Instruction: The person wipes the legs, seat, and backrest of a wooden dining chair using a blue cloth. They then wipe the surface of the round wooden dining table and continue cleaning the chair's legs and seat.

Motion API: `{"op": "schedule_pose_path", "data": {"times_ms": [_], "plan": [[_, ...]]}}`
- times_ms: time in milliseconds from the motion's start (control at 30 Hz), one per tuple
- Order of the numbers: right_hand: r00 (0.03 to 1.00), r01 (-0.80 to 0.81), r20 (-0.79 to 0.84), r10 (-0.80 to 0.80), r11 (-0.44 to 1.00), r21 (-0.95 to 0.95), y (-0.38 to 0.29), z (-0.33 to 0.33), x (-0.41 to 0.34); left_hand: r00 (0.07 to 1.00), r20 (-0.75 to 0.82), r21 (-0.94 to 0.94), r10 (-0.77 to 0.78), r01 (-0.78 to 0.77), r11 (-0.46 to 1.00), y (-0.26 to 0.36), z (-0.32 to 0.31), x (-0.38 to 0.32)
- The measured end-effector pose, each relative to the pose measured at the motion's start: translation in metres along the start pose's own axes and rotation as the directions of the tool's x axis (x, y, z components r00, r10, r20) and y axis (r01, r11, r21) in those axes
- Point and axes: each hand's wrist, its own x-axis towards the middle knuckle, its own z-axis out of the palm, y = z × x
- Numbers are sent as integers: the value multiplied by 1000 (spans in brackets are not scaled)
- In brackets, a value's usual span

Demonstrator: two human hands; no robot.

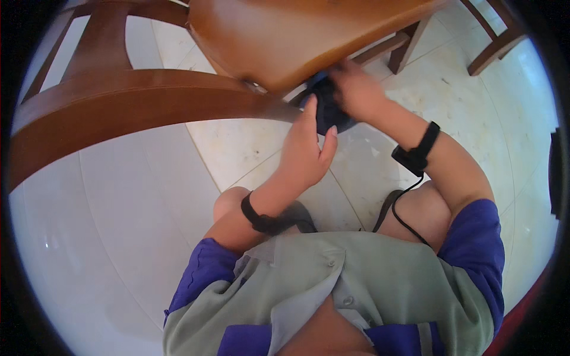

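Both my hands are at a dark blue cloth item [328, 107] beside the lower corner of a wooden chair's seat [267, 40]. My left hand [307, 144] holds the cloth's near edge, its thumb and fingers against the dark fabric. Blurred, my right hand [358, 91] touches the cloth's far side close to the seat's edge; its fingertips are partly hidden. The curved wooden back rail [147, 95] of the chair runs from the left towards the cloth. What the cloth covers cannot be made out.
Another wooden chair's leg [494, 53] stands on the tiled floor [463, 102] at the upper right. A black strap with a box [416, 155] is on my right wrist, its cable hanging down to my knee. A smooth pale surface [111, 222] lies at the left.
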Motion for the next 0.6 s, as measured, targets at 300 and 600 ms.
{"op": "schedule_pose_path", "data": {"times_ms": [300, 600], "plan": [[984, 178, -4, -178, 984, 2, -8, 81, 8, 999, 29, 37, -33, 32, 999, -23, -4, -7], [998, -14, 58, -1, 968, 252, 29, 49, 10, 971, 81, 402, 227, -240, 883, -30, 35, 34]]}}
